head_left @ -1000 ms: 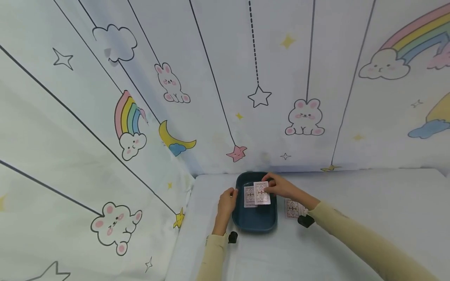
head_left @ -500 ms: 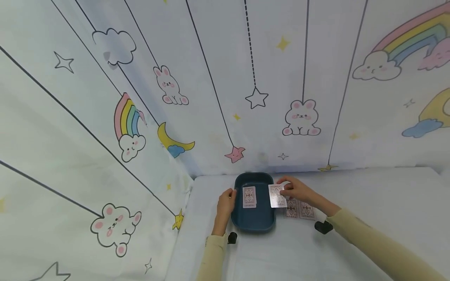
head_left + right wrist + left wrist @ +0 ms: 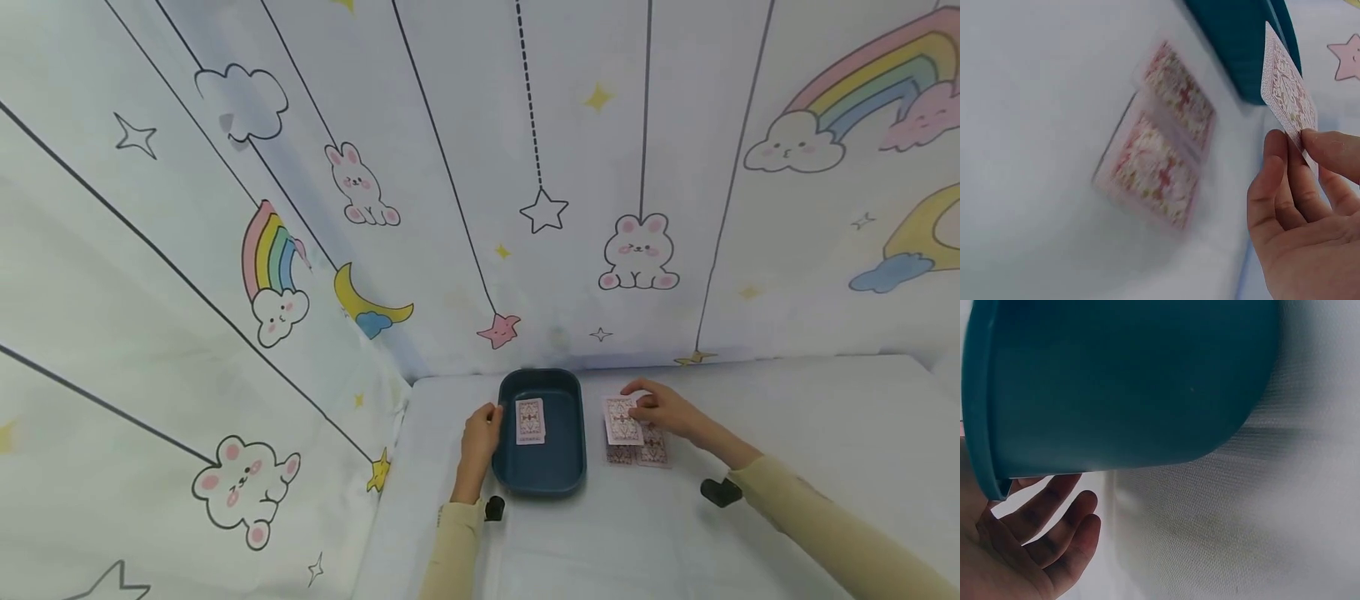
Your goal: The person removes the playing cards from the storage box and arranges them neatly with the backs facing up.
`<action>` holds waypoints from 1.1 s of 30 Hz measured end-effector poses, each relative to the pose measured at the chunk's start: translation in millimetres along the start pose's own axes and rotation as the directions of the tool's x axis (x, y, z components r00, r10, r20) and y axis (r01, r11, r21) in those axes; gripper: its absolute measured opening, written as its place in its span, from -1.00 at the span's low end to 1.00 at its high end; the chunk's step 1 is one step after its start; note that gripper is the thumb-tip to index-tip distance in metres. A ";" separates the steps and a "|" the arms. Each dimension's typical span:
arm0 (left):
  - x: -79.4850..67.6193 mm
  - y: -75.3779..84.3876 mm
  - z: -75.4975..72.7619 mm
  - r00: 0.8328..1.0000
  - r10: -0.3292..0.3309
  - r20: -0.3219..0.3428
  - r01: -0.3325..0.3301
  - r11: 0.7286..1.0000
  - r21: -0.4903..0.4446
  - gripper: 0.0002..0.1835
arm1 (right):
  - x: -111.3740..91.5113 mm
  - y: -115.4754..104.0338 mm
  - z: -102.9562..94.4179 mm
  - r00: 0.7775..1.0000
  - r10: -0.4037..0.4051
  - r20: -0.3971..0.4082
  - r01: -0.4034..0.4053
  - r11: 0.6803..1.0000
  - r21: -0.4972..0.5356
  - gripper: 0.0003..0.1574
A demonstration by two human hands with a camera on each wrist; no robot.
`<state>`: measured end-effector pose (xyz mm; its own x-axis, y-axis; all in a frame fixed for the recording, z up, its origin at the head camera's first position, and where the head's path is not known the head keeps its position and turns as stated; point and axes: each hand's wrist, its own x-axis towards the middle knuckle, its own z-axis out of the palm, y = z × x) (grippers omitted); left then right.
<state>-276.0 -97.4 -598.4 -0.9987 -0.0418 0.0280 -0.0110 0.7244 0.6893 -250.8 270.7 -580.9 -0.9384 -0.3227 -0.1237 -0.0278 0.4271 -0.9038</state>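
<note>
My right hand (image 3: 666, 410) pinches a playing card (image 3: 622, 419) between thumb and fingers, its red patterned back showing. In the right wrist view the raised card (image 3: 1288, 90) stands tilted, seen nearly edge-on. Below it on the table lie two side-by-side groups of face-down playing cards (image 3: 1159, 169), partly overlapping in that view. My left hand (image 3: 480, 432) holds the left rim of a dark blue-green tray (image 3: 542, 482). Its fingers (image 3: 1075, 540) curl beside the tray's outer wall, while the rim hides part of the hand. Inside the tray rest face-down playing cards (image 3: 530, 421), slightly fanned.
A white cloth covers the table (image 3: 600, 542). Close behind the tray rises a white curtain (image 3: 450, 275) printed with rabbits, stars and rainbows; another side of it runs along the left. A black wrist camera (image 3: 721, 492) hangs under the right forearm.
My right hand has carried the card rightward, from over the tray to above the cards on the table. The left hand has stayed at the tray's rim.
</note>
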 end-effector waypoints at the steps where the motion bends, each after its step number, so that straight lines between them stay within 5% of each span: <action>1: -0.2 0.1 -0.2 1.000 0.003 0.001 -0.003 1.000 -0.001 -0.66 | -2.5 2.5 -1.6 1.000 0.007 -0.003 -0.007 1.000 0.003 -0.48; 8: -1.3 0.8 0.0 1.000 0.008 0.006 -0.008 1.000 0.005 -0.66 | -22.0 23.9 -11.0 0.999 0.037 -0.014 -0.037 0.999 0.015 -0.44; 25: -1.3 3.3 -1.5 1.000 -0.002 0.004 0.002 1.000 0.022 -0.67 | -55.8 73.5 -42.6 0.981 0.153 -0.115 -0.174 0.964 -0.201 -0.46; 33: -0.8 4.8 -3.3 1.000 -0.008 -0.002 0.009 1.000 0.023 -0.68 | -59.8 68.2 -33.9 0.979 0.065 -0.191 -0.121 0.947 -0.297 -0.56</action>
<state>-275.1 -96.2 -592.7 -0.9985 -0.0494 0.0237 -0.0207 0.7399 0.6724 -208.2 347.7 -621.3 -0.9867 -0.1271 -0.1017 -0.0153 0.6945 -0.7193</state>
